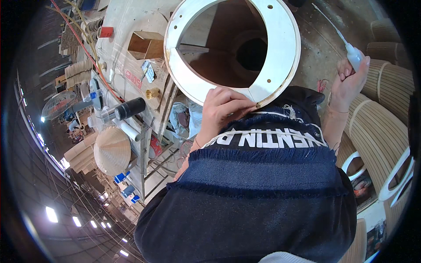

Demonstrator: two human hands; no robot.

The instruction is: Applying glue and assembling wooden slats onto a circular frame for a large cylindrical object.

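White ring (287, 39), painted or faced, on the open end of a hollow brown drum (215, 65); both directly in front of the wearer, overlapping the right side of the pale tabletop (133, 15). What carries the drum's weight: not visible.

Hands. Left hand (222, 107): fingers bent over the ring's near edge, touching it; whether they pinch anything, cannot tell, undersides hidden. Right hand (351, 83): fingers clenched around a pale squeeze bottle (353, 55), held out to the right, well apart from the ring, long thin nozzle pointing up and leftward.

Progress (judged). Done: ring in place on the drum, its sections meeting at visible joints. Brown marks run along the near rim, perhaps adhesive or bare wood. Left: probably more attention to that rim under the left fingers; the bottle is not applied to it now. Whether the far rim is finished cannot be told.

Count. Drum 1; ring on it 1; small holes in its face 4; clear joints 2; bottle 1. On the tabletop: open wooden box 1 (146, 45), red container 1 (105, 32), small yellow-gold item 1 (152, 93). Beyond: conical hat 1 (112, 150), fan 1 (60, 106). Slatted curved pieces (372, 120) at right: several, overlapping, exact number unclear.
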